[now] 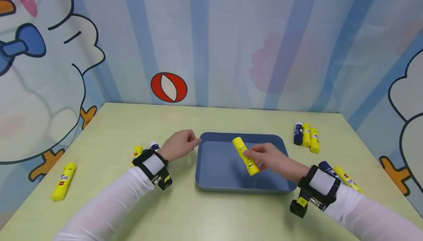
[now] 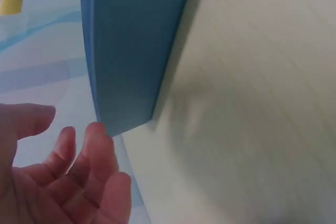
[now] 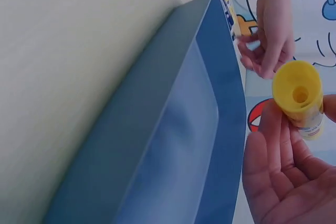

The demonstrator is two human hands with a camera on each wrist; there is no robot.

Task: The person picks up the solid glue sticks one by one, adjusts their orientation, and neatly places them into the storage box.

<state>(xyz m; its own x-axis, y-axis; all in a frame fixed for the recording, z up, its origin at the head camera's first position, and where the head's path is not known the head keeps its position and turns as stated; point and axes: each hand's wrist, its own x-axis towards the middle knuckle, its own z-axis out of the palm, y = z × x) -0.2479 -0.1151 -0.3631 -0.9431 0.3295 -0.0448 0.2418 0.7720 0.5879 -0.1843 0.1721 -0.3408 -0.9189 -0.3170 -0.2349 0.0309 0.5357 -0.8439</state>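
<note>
Over the blue tray (image 1: 211,185), my right hand (image 1: 269,156) pinches a yellow glue stick (image 1: 245,155) between thumb and fingers, holding it tilted. The round yellow end of that glue stick (image 3: 297,90) faces the camera in the right wrist view. My left hand (image 1: 180,145) holds nothing, and its fingertips are close by the tray's left rim. In the left wrist view the left hand (image 2: 73,177) shows loosely bent fingers beside the tray's corner (image 2: 131,77).
One yellow glue stick (image 1: 64,181) lies at the far left. Another yellow one (image 1: 137,153) and a dark blue one (image 1: 154,146) lie partly hidden behind my left wrist. At the back right are a dark blue stick (image 1: 298,134) and two yellow ones (image 1: 310,138); another pair (image 1: 347,178) lies by my right wrist.
</note>
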